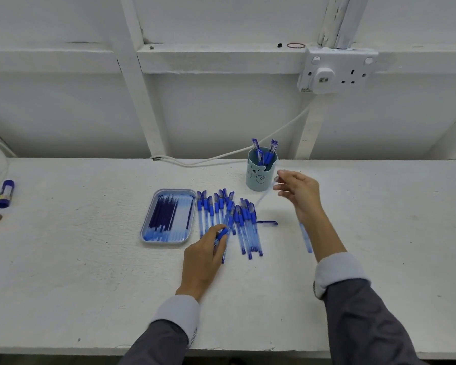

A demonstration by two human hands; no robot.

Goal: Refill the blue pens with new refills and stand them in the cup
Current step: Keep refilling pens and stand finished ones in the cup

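Your grey sleeves (366, 312) come in from the bottom edge. Your left hand (204, 252) has its fingers curled round a blue pen (223, 232) at the near side of the pen pile (244, 222) on the white surface (90, 259). Your right hand (299, 192) is up beside the bear cup (261, 177), pinching a thin pale tube (263, 197) that's too blurry to say more about. The cup's got a few pens (267, 152) standing in it. Refills (163, 216) lie in the tray (166, 242) just left of the pile, and a loose barrel (306, 238) lies under your right wrist.
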